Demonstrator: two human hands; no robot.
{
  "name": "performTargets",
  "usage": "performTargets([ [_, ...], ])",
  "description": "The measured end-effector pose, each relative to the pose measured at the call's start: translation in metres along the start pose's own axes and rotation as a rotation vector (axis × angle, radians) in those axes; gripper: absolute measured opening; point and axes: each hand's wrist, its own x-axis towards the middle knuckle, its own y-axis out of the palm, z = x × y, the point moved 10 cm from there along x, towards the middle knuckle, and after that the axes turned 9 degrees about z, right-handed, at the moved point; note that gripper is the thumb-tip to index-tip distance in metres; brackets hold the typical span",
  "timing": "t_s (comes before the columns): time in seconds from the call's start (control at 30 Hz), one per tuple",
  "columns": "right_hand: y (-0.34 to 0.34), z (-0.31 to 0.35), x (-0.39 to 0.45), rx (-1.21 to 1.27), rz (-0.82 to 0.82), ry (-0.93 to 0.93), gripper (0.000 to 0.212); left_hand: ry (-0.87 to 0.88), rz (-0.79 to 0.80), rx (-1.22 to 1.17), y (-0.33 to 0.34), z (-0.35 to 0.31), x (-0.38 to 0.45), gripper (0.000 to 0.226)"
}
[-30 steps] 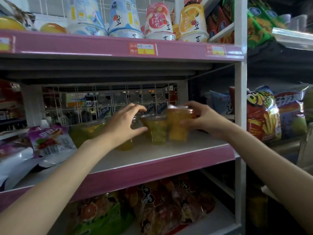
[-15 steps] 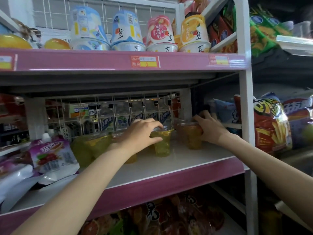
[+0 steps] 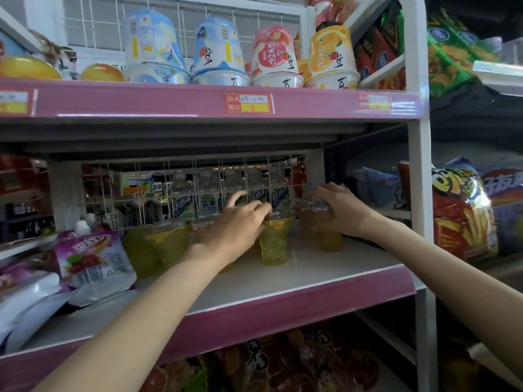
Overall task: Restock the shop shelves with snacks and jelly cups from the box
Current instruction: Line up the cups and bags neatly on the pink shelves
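Several clear jelly cups stand on the middle shelf (image 3: 297, 281). My left hand (image 3: 236, 227) reaches in from the lower left and its fingers curl over the lid of a yellow-green jelly cup (image 3: 273, 244). Further right, at the back corner, my right hand (image 3: 341, 210) grips the top of an orange jelly cup (image 3: 329, 239) that stands on the shelf. More yellow-green cups (image 3: 167, 244) stand to the left, partly hidden behind my left wrist.
Purple-and-white jelly pouches (image 3: 93, 261) lie at the shelf's left end. Large upturned cups (image 3: 273, 58) line the top shelf. A wire grid (image 3: 198, 176) backs the shelf. Chip bags (image 3: 458, 210) fill the neighbouring rack on the right, and snack bags (image 3: 263, 363) lie below.
My right hand carried the orange cup from mid-shelf back to the right rear corner and set it down. My left hand moved right onto the yellow-green cup's lid.
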Motion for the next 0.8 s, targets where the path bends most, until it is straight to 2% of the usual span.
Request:
performTargets([
  [0.07, 0.006, 0.011, 0.002, 0.053, 0.038, -0.064, 0.071, 0.073, -0.045, 0.050, -0.008, -0.005, -0.010, 0.020],
  [0.17, 0.018, 0.026, 0.008, 0.065, 0.108, -0.155, 0.070, 0.185, -0.134, 0.172, -0.023, -0.006, -0.032, 0.031],
  [0.3, 0.034, 0.038, 0.032, 0.063, 0.160, -0.178, 0.074, 0.288, -0.151, 0.225, -0.034, -0.004, -0.060, 0.037],
  [0.4, 0.048, 0.053, 0.056, 0.127, 0.218, -0.162, 0.079, 0.219, 0.002, 0.147, -0.033, 0.006, -0.064, 0.044],
  [0.47, 0.061, 0.062, 0.067, 0.162, 0.299, -0.147, 0.073, 0.075, 0.147, -0.040, -0.023, 0.021, -0.060, 0.060],
  [0.53, 0.074, 0.064, 0.078, 0.203, 0.336, -0.136, 0.064, 0.027, 0.168, -0.137, -0.018, 0.023, -0.058, 0.067],
  [0.7, 0.083, 0.059, 0.101, 0.169, 0.179, -0.102, 0.047, -0.042, 0.025, -0.297, -0.023, 0.026, -0.063, 0.052],
  [0.8, 0.073, 0.059, 0.097, 0.172, 0.089, -0.167, 0.044, -0.011, 0.036, -0.330, -0.027, 0.032, -0.068, 0.049],
])
